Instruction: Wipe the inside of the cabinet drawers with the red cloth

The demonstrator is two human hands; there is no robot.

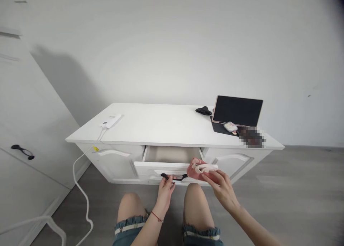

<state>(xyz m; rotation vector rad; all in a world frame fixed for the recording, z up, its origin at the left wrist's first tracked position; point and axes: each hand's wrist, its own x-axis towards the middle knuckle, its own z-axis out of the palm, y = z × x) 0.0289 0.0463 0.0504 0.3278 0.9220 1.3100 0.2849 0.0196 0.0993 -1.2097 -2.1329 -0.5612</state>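
Note:
My left hand [166, 189], with a red string bracelet at the wrist, has its fingers hooked on the black handle [177, 178] of a white drawer [150, 166]. That drawer stands pulled partway out of the cabinet, and its pale bottom shows. Between the thumb and fingers of my right hand [221, 188] is a soft pink cloth item [194, 170] with a white band. I cannot make out its exact kind. It is held at the right end of the drawer front and hides part of it.
A white power strip [110, 121] lies on the left of the white cabinet top [161, 124], its cable [85, 195] trailing to the floor. On the right are a tablet [238, 110] on a stand, a small white case [230, 127] and a black object [204, 110]. My knees are close below the drawer.

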